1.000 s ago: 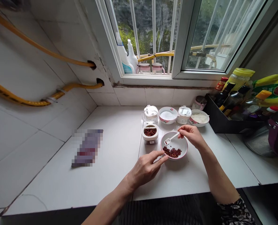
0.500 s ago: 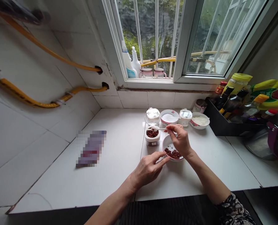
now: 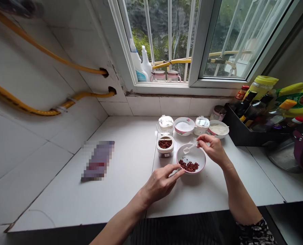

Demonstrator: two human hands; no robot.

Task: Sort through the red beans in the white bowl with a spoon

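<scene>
A small white spoon (image 3: 189, 148) is pinched in my right hand (image 3: 212, 149), its bowl over the white bowl with a pink rim (image 3: 198, 157). Dark red peppercorn-like grains (image 3: 189, 166) lie in the lower part of that bowl. My left hand (image 3: 161, 181) touches the bowl's left rim with its fingertips, thumb and fingers apart. Just left of the bowl stands an open square jar (image 3: 165, 153), filled with the same red grains.
Behind are a clear lidded jar (image 3: 165, 125), a bowl of white powder (image 3: 184, 126), another jar (image 3: 201, 126) and a bowl of pale grains (image 3: 218, 129). A black box (image 3: 258, 136) of bottles stands right; a blurred purple packet (image 3: 99, 160) lies left.
My right hand has moved right with the spoon, from above the open jar to above the bowl. My left hand remains at the bowl's rim. The view has shifted slightly.
</scene>
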